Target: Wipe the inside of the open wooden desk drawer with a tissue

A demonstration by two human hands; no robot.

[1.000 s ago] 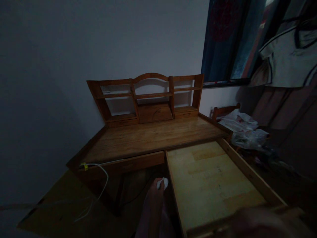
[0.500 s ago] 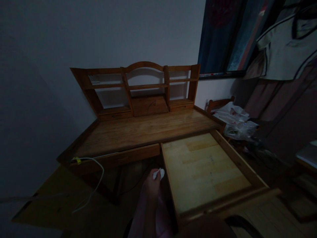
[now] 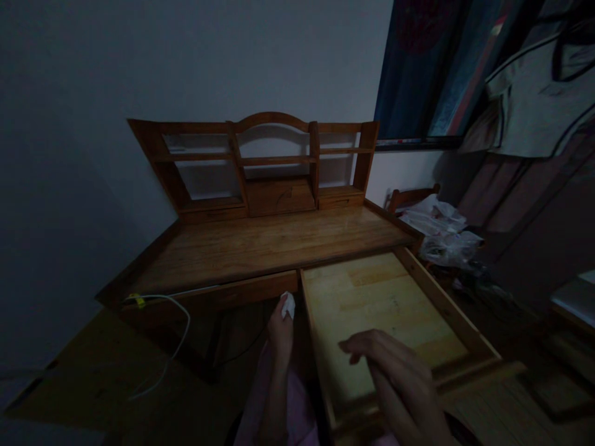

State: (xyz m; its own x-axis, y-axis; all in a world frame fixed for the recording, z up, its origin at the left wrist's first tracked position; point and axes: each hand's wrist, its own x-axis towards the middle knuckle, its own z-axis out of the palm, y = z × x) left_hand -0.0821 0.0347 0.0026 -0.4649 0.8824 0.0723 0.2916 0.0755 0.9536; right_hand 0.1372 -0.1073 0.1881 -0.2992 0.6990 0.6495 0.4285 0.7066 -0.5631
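Observation:
My left hand (image 3: pixel 281 331) is closed around a crumpled white tissue (image 3: pixel 288 305), just left of the pulled-out drawer and below the desk's front edge. My right hand (image 3: pixel 395 368) hovers over the front part of the wooden drawer (image 3: pixel 353 303), its fingers bent and the thumb apart, with nothing visible in it. Pale boards form the drawer's bottom. Behind both hands stands the wooden desk (image 3: pixel 269 241). To the left of my left hand is a shut drawer front (image 3: pixel 246 294) under the desktop.
A shelf unit (image 3: pixel 279 161) rises from the back of the desk. A white cable (image 3: pixel 183 331) with a yellow tag hangs off the left corner. Plastic bags (image 3: pixel 437 217) lie on a chair at the right. Clothes (image 3: pixel 534 105) hang near the window (image 3: pixel 427 74).
My right hand has come into view over the open drawer. My left hand, with the tissue, has moved up and slightly left toward the desk edge.

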